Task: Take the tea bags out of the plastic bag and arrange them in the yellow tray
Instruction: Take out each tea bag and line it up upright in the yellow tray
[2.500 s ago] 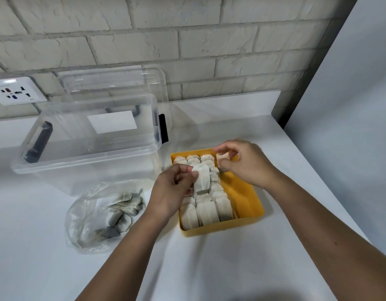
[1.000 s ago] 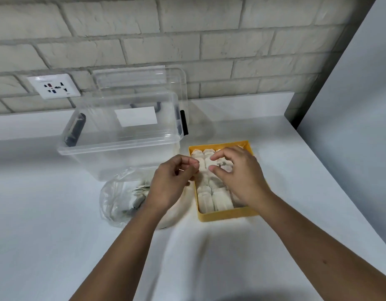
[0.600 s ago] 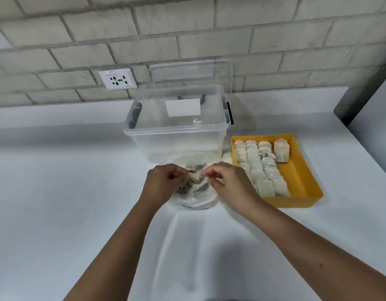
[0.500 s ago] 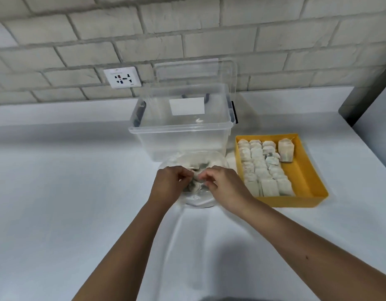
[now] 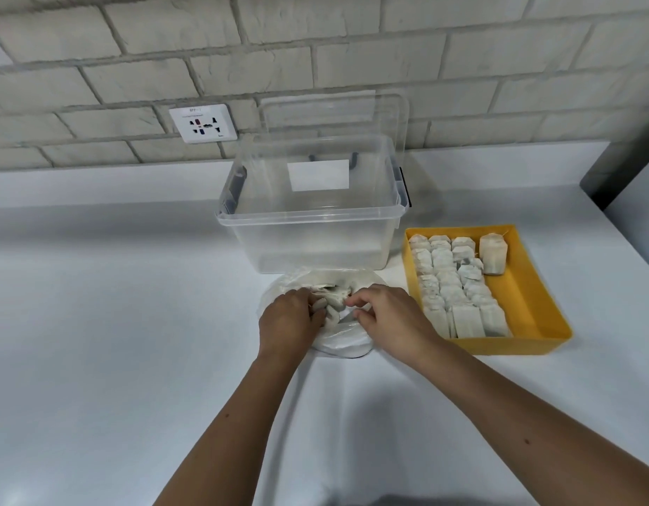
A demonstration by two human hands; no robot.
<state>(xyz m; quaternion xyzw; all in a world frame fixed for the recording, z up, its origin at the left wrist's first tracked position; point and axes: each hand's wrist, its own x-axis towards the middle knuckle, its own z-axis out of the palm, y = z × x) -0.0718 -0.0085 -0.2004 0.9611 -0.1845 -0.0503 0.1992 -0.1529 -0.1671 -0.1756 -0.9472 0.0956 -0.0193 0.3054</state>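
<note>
We see the left grip (image 5: pixel 290 317) curled around loose tea bags (image 5: pixel 332 301) inside the plastic bag (image 5: pixel 346 345), and the right grip (image 5: pixel 388 315) pinching that bag's mouth. Just to the right on the counter (image 5: pixel 115 323), the yellow tray (image 5: pixel 527 297) holds rows of tea bags (image 5: pixel 447 283).

the fingertips of the left hand (image 5: pixel 288 319) and right hand (image 5: pixel 392 315) sink into the plastic bag (image 5: pixel 346 343), so what each one holds cannot be told. the hands cover most of the tea bags (image 5: pixel 334 298) inside. print on the wall socket (image 5: pixel 203 123) is too small to read.
</note>
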